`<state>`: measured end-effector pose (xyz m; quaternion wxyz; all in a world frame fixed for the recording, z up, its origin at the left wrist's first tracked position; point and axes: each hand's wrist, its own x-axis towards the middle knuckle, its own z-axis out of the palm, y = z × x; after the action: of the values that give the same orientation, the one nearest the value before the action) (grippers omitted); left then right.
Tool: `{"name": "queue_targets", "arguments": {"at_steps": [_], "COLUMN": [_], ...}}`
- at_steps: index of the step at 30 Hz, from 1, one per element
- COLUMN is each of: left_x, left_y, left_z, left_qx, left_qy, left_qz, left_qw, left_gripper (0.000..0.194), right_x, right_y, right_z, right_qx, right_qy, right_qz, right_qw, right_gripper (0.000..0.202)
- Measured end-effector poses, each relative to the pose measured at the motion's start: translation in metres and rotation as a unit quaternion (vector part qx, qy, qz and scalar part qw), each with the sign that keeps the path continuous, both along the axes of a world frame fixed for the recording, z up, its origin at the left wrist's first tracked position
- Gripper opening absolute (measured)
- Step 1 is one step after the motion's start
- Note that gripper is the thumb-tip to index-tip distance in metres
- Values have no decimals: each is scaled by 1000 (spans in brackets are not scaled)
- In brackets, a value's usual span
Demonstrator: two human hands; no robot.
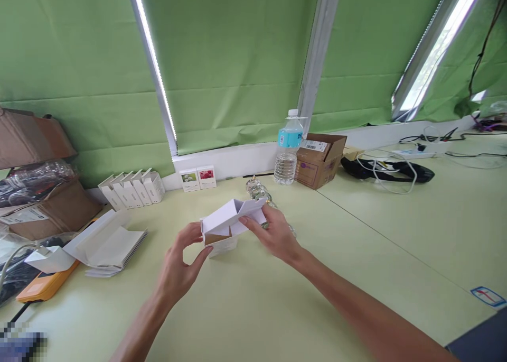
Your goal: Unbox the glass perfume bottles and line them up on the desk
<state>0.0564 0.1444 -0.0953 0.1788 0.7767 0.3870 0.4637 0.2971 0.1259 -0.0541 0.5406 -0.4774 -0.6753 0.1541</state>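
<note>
A small white carton [224,217] with its flaps unfolded is held above the pale table [253,304]. My left hand [180,261] grips its left end between thumb and fingers. At the right end, my right hand [275,232] pinches a flap with the thumb on top. Brown inner cardboard shows in the carton's lower opening. Behind my right hand lie shiny, clear ornaments [256,188] in a row, partly hidden by it.
Several white boxes [132,189] and two picture cards [198,178] stand by the wall. Flat white cartons [114,246] and an orange device [47,284] lie left. A bottle [287,150], brown box [319,161] and black strap [396,170] are behind.
</note>
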Motion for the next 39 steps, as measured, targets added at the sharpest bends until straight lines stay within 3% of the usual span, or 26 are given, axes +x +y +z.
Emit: {"name": "queue_targets", "arguments": {"at_steps": [7,13,17,24,27,39], "left_x": [-3,-4,-7,-5,-4,-3], "left_y": [0,-2,-3,-4,-4,-5], "left_z": [0,2,-1,-1,-2,0], "left_qx": [54,74,94,70,54,9], "left_qy": [59,103,112,114,117,99], "left_qz": [6,11,4,15,24,23], "left_qw": [997,992,989,991,991,995], "left_gripper": [37,40,41,44,42,46], "right_x": [-4,-9,-13,-17,-18,-15], "right_y": [-7,-10,-13,-19,-19,-20], "right_z": [3,-1,-4,0,0,-5], "right_qx": [24,85,112,153,194,298], "right_qy": [-47,-11,-48,-73,-106,-177], "right_qz": [37,26,25,33,32,-66], "right_qw": [998,996,992,985,975,936], "right_gripper": [26,36,34,53,51,35]}}
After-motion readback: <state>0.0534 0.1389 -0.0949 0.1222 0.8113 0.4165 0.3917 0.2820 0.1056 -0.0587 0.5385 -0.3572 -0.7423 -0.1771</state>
